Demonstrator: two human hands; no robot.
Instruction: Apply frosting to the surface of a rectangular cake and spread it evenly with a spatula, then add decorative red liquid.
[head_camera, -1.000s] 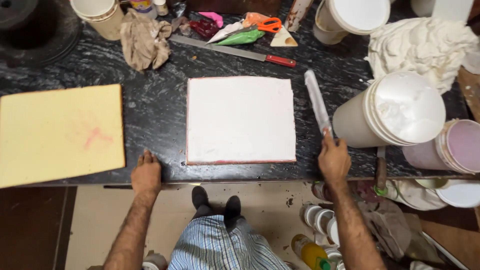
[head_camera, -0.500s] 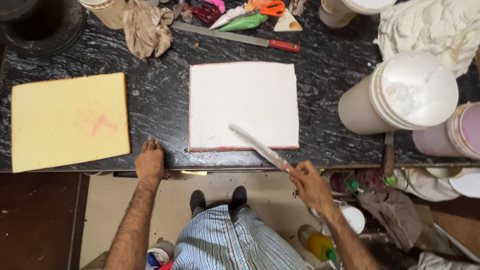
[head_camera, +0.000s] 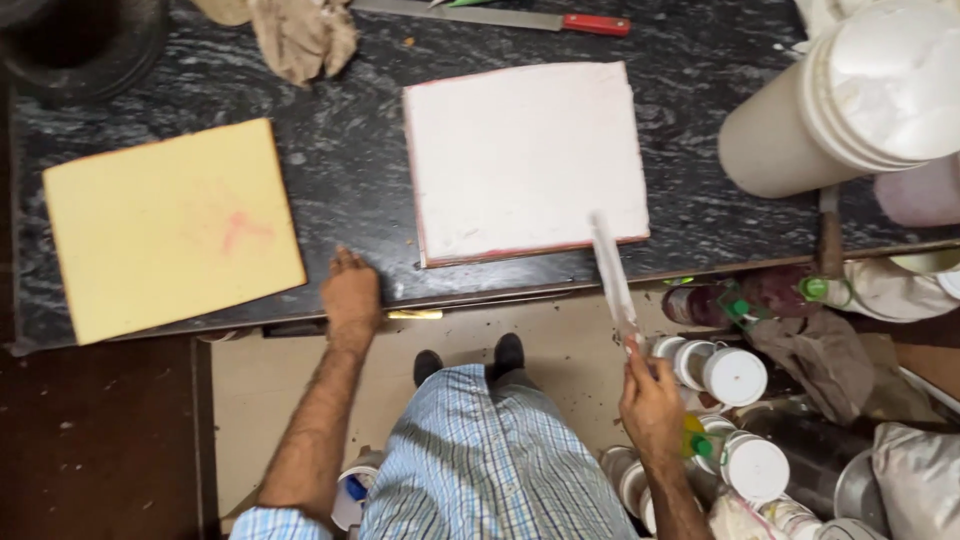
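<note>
Long palette knife (head_camera: 612, 275): being gripped at the handle by right hand (head_camera: 652, 405), blade running up over the counter's (head_camera: 350, 170) front edge, tip overlapping white iced slab's (head_camera: 525, 155) near right corner. Left hand (head_camera: 350, 295) resting flat, holding nothing.

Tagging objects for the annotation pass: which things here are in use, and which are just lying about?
In use:
right hand holding the long spatula
white-coated square slab
left hand resting on the black counter

Lying about:
yellow square slab
red-handled knife
crumpled cloth
white tub
</note>
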